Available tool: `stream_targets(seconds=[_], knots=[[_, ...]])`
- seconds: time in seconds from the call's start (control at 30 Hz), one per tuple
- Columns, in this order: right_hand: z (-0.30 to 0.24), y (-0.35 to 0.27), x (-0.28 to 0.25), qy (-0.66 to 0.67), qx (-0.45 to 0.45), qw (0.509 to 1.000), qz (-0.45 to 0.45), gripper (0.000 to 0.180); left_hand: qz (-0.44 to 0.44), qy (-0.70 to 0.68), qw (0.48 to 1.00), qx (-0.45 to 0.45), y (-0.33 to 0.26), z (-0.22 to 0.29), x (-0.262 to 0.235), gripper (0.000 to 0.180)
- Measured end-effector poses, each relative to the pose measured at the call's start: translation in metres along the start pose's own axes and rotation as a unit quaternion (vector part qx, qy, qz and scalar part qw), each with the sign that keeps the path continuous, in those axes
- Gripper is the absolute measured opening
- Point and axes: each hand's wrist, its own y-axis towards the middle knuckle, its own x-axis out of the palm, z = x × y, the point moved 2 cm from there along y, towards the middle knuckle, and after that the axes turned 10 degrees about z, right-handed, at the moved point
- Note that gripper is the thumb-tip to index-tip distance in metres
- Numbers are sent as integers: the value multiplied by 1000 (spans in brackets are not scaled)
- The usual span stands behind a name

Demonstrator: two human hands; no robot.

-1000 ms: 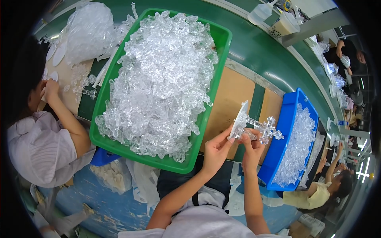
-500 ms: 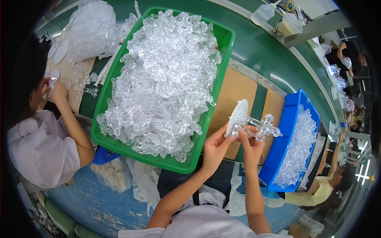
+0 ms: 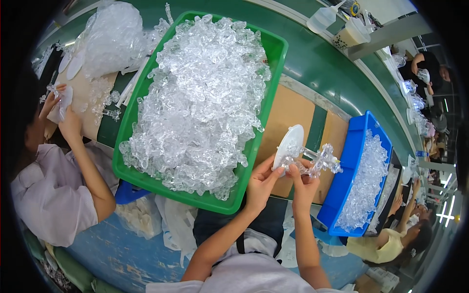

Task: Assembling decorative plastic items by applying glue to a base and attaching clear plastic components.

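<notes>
The left hand pinches the lower edge of a white disc between thumb and fingers. The right hand, close beside it at 3 o'clock, pinches a clear part near the disc's face. The disc stands tilted on edge, and from it a clear stem runs toward 4 o'clock, ending in a branching clear cluster.

Disc, stem and cluster look already joined; whether the pinched part is fixed to the disc, I cannot tell. Much loose stock seems left, with clear pieces heaped in both trays.

The left forearm rises from the lower edge toward 1 o'clock, the right one just short of 12, bringing the hands together before the body.

At 12 o'clock beyond the hands lies a tan board. The blue tray sits at 3 o'clock, the larger green tray at 10. Farther out, toward 9 o'clock, a co-worker holds another white disc.
</notes>
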Motion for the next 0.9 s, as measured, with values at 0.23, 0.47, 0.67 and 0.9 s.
stream_targets(seconds=[0.23,0.47,0.67,0.9], knots=[[-5,8,-10,57,52,996,-38,26,-19,0,999,-31,-7,1,2,39],[-14,12,-9,27,36,997,-61,26,-18,12,999,-31,-8,1,0,34],[-15,11,-8,-60,-19,995,-78,25,33,16,999,-35,-8,1,-1,18],[-24,-12,15,-205,-139,968,-40,22,45,14,999,-8,-7,-4,-12,14]])
